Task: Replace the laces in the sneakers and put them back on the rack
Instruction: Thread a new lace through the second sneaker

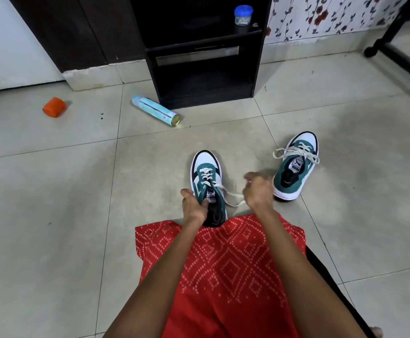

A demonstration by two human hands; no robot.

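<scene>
Inspector: Grey tiled floor [52,191]; black rack [204,69] stands against the far wall.
Clerk: Sneakers?
Inspector: On that floor, near sneaker [206,167] before the person's lap, second sneaker [294,167] just to its right. Left hand [193,207] grips the near one's collar; right hand [258,191], blurred, fingers curled on its lace [235,205]

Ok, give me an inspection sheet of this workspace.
surface: tiled floor, pale grey.
job's things: near sneaker part-laced; far sneaker upright to its right, loosely laced; rack ahead by the wall.
clutter: can lying beside the rack; orange object at left.
grips: left hand grips the near sneaker; right hand pinches its lace.
cables: nothing seen.
surroundings: jar on the rack's shelf; flowered wallpaper; black frame at right.
</scene>
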